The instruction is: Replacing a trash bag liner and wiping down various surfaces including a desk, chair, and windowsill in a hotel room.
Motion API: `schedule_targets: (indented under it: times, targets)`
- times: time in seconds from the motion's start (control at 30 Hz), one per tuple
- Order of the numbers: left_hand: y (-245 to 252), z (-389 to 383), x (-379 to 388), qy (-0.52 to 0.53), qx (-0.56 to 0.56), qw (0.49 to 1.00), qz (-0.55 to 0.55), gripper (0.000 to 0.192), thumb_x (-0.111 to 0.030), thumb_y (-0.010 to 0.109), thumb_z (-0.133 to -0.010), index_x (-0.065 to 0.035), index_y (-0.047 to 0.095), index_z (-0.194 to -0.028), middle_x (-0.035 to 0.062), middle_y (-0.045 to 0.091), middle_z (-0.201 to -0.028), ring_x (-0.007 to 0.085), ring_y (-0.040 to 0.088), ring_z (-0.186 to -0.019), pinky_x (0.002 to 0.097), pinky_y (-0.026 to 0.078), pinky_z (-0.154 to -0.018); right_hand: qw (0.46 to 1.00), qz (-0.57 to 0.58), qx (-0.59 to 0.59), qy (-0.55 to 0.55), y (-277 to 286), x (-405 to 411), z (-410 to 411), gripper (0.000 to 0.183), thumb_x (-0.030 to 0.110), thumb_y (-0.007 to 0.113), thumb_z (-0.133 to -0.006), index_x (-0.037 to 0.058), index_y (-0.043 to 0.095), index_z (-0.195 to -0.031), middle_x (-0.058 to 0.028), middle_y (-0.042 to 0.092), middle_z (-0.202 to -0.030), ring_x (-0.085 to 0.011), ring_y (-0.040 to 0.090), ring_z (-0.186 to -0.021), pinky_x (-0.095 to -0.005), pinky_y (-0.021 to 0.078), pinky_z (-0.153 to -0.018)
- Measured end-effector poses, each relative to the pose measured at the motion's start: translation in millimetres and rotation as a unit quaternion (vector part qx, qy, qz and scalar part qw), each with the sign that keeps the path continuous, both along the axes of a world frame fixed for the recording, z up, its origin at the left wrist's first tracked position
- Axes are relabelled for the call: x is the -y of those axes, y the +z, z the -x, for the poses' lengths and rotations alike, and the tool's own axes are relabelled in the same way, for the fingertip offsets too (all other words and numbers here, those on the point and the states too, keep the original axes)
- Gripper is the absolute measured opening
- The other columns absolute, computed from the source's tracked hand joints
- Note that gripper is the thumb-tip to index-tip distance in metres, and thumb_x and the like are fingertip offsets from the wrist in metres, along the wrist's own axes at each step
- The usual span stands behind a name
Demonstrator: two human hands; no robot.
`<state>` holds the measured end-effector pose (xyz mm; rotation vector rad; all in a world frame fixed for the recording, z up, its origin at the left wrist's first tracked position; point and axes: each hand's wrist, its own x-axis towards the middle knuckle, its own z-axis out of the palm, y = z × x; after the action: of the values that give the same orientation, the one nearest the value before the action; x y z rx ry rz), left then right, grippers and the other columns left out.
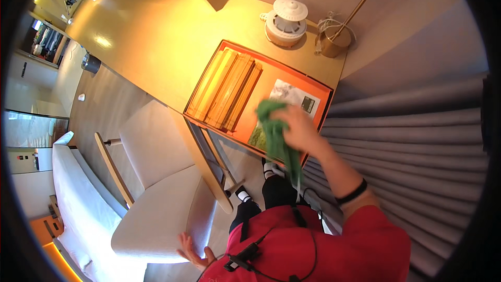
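Note:
My right hand point(293, 127) grips a crumpled green cloth point(274, 125) over the right part of a shallow orange tray point(321, 94). Beneath the cloth lies a printed sheet or booklet point(287, 91) with a picture and writing, partly hidden. Several long wooden pieces point(225, 88) lie side by side in the tray's left part. Away from the tray, low in the picture, my left hand point(193, 251) is empty with its fingers apart, beside the seat of an upholstered chair point(156, 219).
The tray lies on a wooden desk point(141, 27). Behind it stand a white round device point(287, 21) and a brass-coloured lamp base point(336, 41) with a coiled cord. Grey curtains point(411, 137) hang at the right. A bed point(82, 203) and a waste bin point(91, 63) are at the left.

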<state>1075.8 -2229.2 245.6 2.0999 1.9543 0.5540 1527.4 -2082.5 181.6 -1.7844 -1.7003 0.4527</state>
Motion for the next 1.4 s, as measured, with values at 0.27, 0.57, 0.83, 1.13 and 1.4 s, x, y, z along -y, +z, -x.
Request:
schedule_targets:
  times: [0.27,0.57,0.83,1.13,1.4]
  targets:
    - [34,-129,-94,-0.038,0.249,0.966,0.063,0.043,0.009,0.047,-0.075,-0.0009,0.058,-0.115,0.0161,0.059,-0.122,0.0274,0.058,-0.116,0.038,0.039,-0.105,0.881,0.271,0.346,0.178,-30,-96,41,0.023,0.024,0.057,-0.084,0.0125,0.075,-0.092,-0.0096,0.07,-0.099,-0.0299,0.061,-0.102,-0.0598,0.0355,-0.101]
    - [76,-175,-184,-0.096,0.311,0.945,0.039,0.029,0.003,0.05,-0.085,-0.0029,0.061,-0.111,0.0116,0.06,-0.122,0.0204,0.061,-0.105,0.0306,0.045,-0.086,0.966,-0.064,-0.249,-0.016,-37,-130,-148,0.045,-0.003,0.062,-0.075,0.0109,0.066,-0.118,-0.0182,0.061,-0.119,-0.0333,0.06,-0.109,-0.0385,0.0471,-0.096]
    - [98,-170,-336,-0.182,0.3,0.935,-0.06,0.028,0.005,0.049,-0.088,-0.0007,0.061,-0.113,0.0089,0.061,-0.115,0.0176,0.062,-0.101,0.0281,0.046,-0.088,0.825,0.506,0.224,-0.112,-18,-58,-224,0.029,0.012,0.064,-0.079,0.0128,0.073,-0.107,-0.0182,0.065,-0.111,-0.0359,0.065,-0.098,-0.0431,0.0524,-0.088]
    - [40,-320,-480,-0.343,0.314,0.88,0.093,0.02,0.001,0.054,-0.092,-0.0038,0.064,-0.109,0.0069,0.067,-0.103,0.0154,0.065,-0.093,0.0283,0.051,-0.082,0.909,0.237,0.085,-0.331,19,-110,-221,0.04,0.015,0.065,-0.077,0.0085,0.066,-0.117,-0.0219,0.059,-0.117,-0.0379,0.061,-0.107,-0.0429,0.0501,-0.092]
    - [-21,-553,-427,-0.577,0.261,0.757,0.161,0.049,-0.012,0.061,-0.084,0.0015,0.048,-0.129,0.0251,0.058,-0.12,0.0408,0.057,-0.112,0.0437,0.046,-0.097,0.935,0.323,0.036,-0.144,9,-97,-162,0.063,0.023,0.075,-0.075,0.0095,0.055,-0.132,-0.0259,0.05,-0.136,-0.037,0.053,-0.122,-0.0407,0.0434,-0.102]
